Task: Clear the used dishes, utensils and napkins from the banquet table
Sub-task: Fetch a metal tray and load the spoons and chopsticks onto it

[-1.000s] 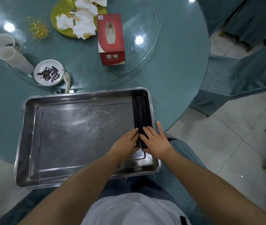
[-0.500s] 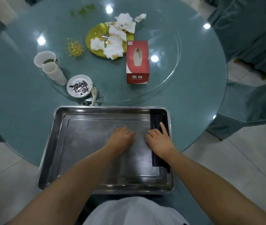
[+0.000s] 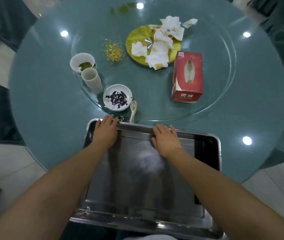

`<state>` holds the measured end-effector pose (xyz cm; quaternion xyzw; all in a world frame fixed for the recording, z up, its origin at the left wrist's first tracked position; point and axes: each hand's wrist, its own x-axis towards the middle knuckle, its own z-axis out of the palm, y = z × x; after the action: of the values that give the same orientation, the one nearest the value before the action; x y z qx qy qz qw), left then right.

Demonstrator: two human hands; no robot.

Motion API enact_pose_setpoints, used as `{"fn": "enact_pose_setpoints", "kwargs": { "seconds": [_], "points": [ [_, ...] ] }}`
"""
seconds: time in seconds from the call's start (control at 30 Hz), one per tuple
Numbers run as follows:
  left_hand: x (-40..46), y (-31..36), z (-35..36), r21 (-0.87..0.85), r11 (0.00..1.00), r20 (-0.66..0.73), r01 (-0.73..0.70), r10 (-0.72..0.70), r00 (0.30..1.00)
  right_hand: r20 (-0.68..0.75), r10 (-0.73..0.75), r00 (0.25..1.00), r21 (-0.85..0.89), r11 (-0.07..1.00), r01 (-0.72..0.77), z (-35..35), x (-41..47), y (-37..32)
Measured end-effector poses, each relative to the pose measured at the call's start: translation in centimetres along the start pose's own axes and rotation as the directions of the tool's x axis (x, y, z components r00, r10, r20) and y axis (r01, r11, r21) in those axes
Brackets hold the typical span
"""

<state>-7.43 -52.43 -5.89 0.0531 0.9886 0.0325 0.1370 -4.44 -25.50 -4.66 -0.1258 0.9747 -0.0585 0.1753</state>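
Both flat-fingered hands, left hand (image 3: 105,132) and right hand (image 3: 166,138), have left the black chopstick bundle (image 3: 200,148) at 3 o'clock for the steel rectangular tray (image 3: 172,220)'s 12 o'clock rim, likely reaching for dishes.

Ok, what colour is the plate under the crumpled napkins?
Yellow-gold plate, seen best in the head view, the only one.

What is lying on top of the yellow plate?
Crumpled white napkins and a small shiny cone lie on the yellow plate. What is under the napkins is covered.

Both hands, left hand (image 3: 105,131) and right hand (image 3: 166,139), lie flat over the steel tray's (image 3: 172,130) far rim.
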Motion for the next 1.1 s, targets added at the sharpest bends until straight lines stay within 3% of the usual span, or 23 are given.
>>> {"fn": "enact_pose_setpoints", "kwargs": {
  "seconds": [0.13, 0.3, 0.57, 0.7, 0.77, 0.9, 1.0, 1.1],
  "points": [
    [0.4, -1.2, 1.0, -0.012, 1.000, -0.041, 0.001, -0.002, 0.999, 0.042, 0.062, 0.997, -0.022, 0.998, -0.061, 0.8, 1.6, -0.6],
    [-1.2, -1.5, 2.2, -0.033, 0.999, -0.137, 0.030, -0.034, 0.990, 0.018, 0.073, 0.997, -0.013, 0.997, -0.073, 0.9, 1.8, -1.4],
    [-2.9, -2.3, 3.0, -0.070, 0.997, -0.177, 0.034, -0.046, 0.983, -0.035, 0.146, 0.989, 0.009, 0.989, -0.146, 0.6, 2.4, -3.2],
    [-0.5, -2.6, 2.0, -0.216, 0.972, -0.205, 0.092, -0.137, 0.969, -0.039, 0.260, 0.965, 0.057, 0.964, -0.258, -1.2, 5.0, -4.1],
    [1.1, -3.0, 1.1, -0.255, 0.957, -0.163, 0.135, -0.181, 0.970, -0.027, 0.323, 0.946, 0.176, 0.933, -0.314, -2.2, 6.7, -4.9],
    [3.9, -3.3, -0.5, -0.200, 0.954, 0.079, 0.221, -0.210, 0.975, 0.102, 0.442, 0.891, 0.365, 0.817, -0.447, -2.5, 9.8, -7.0],
    [5.3, -3.3, -1.2, -0.131, 0.965, 0.195, 0.229, -0.201, 0.960, 0.134, 0.489, 0.862, 0.419, 0.761, -0.496, -2.1, 11.2, -8.3],
    [6.0, -3.4, -1.2, -0.073, 0.978, 0.225, 0.193, -0.172, 0.959, 0.149, 0.511, 0.846, 0.432, 0.736, -0.521, -1.8, 12.1, -9.0]
  ]
}}
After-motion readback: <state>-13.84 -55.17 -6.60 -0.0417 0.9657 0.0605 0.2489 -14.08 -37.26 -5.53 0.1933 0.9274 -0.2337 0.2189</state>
